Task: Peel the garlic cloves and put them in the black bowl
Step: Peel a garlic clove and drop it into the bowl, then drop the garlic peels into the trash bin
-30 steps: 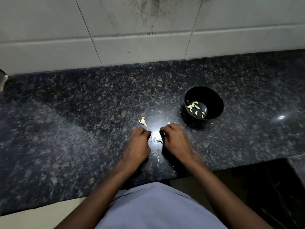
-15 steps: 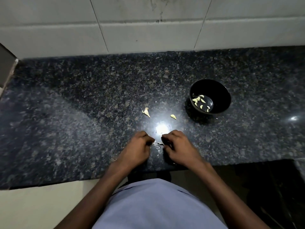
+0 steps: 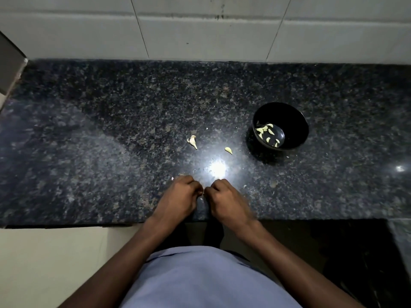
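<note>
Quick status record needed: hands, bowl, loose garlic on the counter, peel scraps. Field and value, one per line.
left hand: fingers curled, pinching something small at the gap between the hands
right hand: fingers curled, pinching the same small thing; what it is cannot be made out
black bowl: upright on the counter, far right of the hands, several peeled cloves inside
loose clove: peeled-looking, on the counter just left of the bowl
unpeeled piece: further left, papery skin on
peel scraps: small bits by the hands
</note>
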